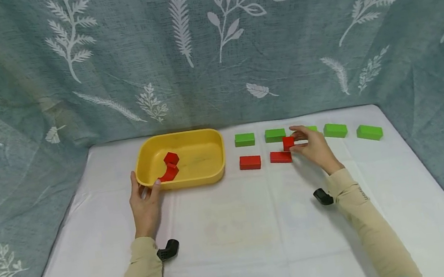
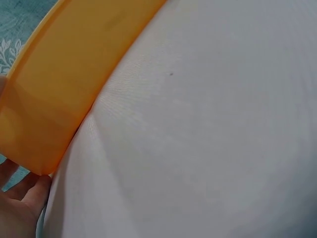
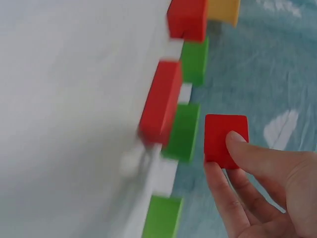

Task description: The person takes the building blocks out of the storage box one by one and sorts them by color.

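Note:
My right hand [image 1: 312,147] pinches a small red block [image 3: 218,141] between thumb and fingers, held up above the table. In the head view it overlaps the second red block [image 1: 280,157] of a front row, right of another red block [image 1: 250,162]. At the left, my left hand [image 1: 146,210] grips the near left corner of a yellow tray [image 1: 198,181], thumb at the rim and fingers along the outside. Inside the tray lie red pieces, one a hexagonal-looking block [image 1: 171,158] and one with a curved edge [image 1: 169,172].
Behind the red row stands a row of several green blocks, among them one at the left end [image 1: 245,139] and one at the right end [image 1: 370,132]; my right hand partly hides a middle one. A white cloth [image 1: 228,241] covers the table, and a patterned curtain [image 1: 215,87] hangs behind.

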Motion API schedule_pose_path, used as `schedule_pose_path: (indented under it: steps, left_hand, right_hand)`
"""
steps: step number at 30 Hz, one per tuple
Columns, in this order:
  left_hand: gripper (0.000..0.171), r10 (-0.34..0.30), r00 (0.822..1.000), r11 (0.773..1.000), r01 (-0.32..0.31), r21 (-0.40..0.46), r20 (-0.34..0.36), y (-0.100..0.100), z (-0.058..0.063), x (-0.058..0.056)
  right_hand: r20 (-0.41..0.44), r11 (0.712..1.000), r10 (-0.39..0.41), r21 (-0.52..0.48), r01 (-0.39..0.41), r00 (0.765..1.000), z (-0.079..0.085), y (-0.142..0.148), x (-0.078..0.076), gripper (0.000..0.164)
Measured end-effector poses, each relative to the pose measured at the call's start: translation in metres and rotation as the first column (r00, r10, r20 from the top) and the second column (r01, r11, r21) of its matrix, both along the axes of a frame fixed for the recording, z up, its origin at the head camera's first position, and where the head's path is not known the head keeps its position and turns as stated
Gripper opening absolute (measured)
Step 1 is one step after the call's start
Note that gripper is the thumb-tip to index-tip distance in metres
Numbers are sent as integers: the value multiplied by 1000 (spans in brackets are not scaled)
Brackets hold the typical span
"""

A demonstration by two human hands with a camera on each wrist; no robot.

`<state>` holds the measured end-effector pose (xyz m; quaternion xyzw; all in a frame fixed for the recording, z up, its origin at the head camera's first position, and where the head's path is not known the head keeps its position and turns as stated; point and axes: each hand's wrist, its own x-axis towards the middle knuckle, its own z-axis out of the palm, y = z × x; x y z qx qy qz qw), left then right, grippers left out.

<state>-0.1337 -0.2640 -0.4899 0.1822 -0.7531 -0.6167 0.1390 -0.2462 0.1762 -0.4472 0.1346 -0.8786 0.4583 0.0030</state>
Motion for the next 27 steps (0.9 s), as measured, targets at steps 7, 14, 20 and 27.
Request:
schedule_pose_path:
  steps: [7,14,20,27]
  left_hand:
    - [82,29,999,999,-29,-22,25,-6,2,4]
    - [82,27,999,1000,-27,-2,17,-9,-1,4]
    - [83,28,1000,1000,-29,13,13,-7,-1,3]
    - [84,8,1000,1000,-9,11,7,-1,-3,-2]
  right_hand:
    - [3,997,-24,72,24,1000,-13,27,5,60]
    - [35,991,-23,135,18,999,-23,34,14,57]
    - [40,989,-13,147,7,999,-24,36,16,57]
    - [-5,975,-54,216,54,999,-12,34,20,58]
